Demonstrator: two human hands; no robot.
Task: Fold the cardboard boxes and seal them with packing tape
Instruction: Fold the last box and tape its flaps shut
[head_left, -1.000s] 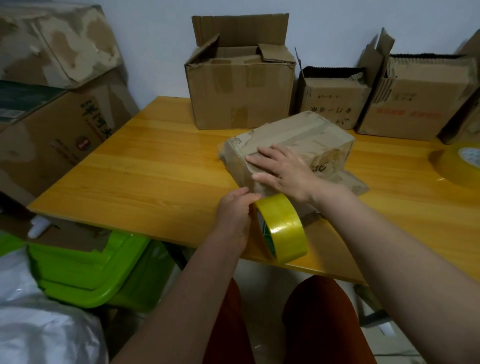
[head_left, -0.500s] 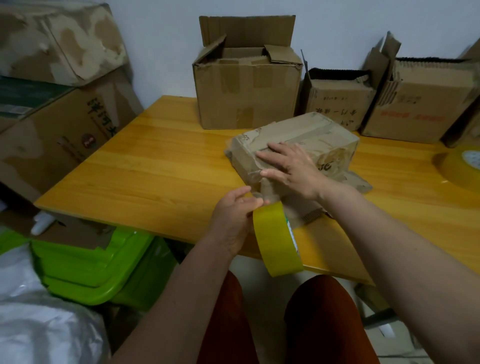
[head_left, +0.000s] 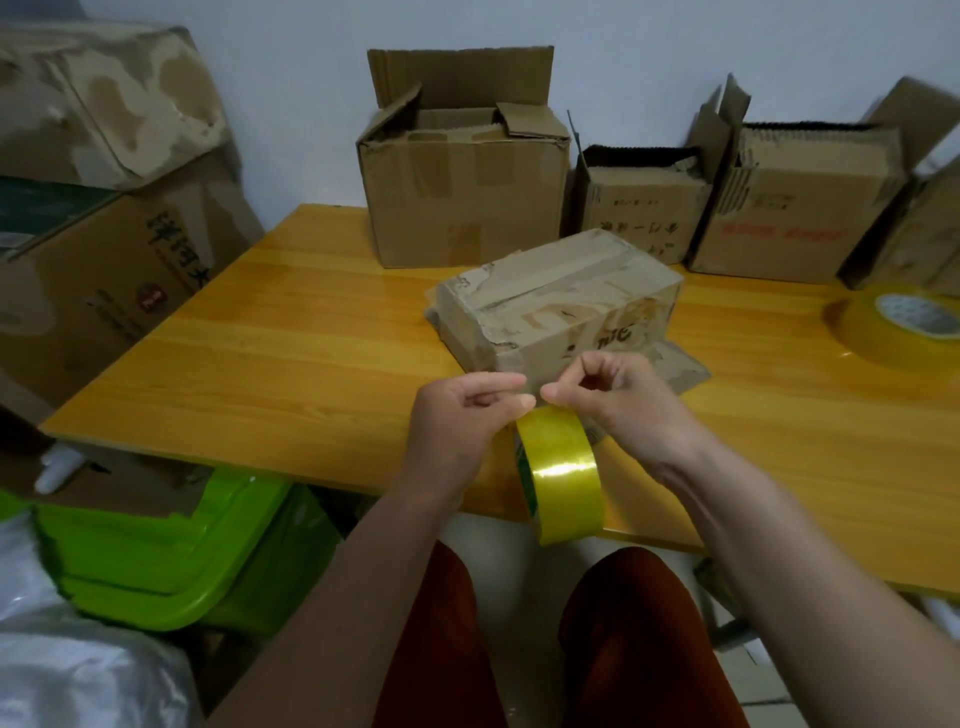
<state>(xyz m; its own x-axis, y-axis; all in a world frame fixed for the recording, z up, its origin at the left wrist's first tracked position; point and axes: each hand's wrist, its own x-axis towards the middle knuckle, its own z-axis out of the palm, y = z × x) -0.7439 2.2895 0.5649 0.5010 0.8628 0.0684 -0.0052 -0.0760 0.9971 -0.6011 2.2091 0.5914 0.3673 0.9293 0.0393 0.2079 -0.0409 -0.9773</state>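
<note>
hands (head_left: 540, 402) pinch glossy yellow tape roll (head_left: 563, 475)

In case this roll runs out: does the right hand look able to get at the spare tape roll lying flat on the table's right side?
Probably yes. The spare tape roll lies in the open on the table, with nothing between it and the right hand. That hand is pinching the yellow tape roll, though, so it must let go first.

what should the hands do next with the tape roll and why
Probably peel the free end loose and draw out a strip toward the box. Both the left hand and the right hand pinch at the top edge of the yellow tape roll, which hangs at the table edge; no strip shows yet. The closed cardboard box sits just beyond, with neither hand on it.
</note>
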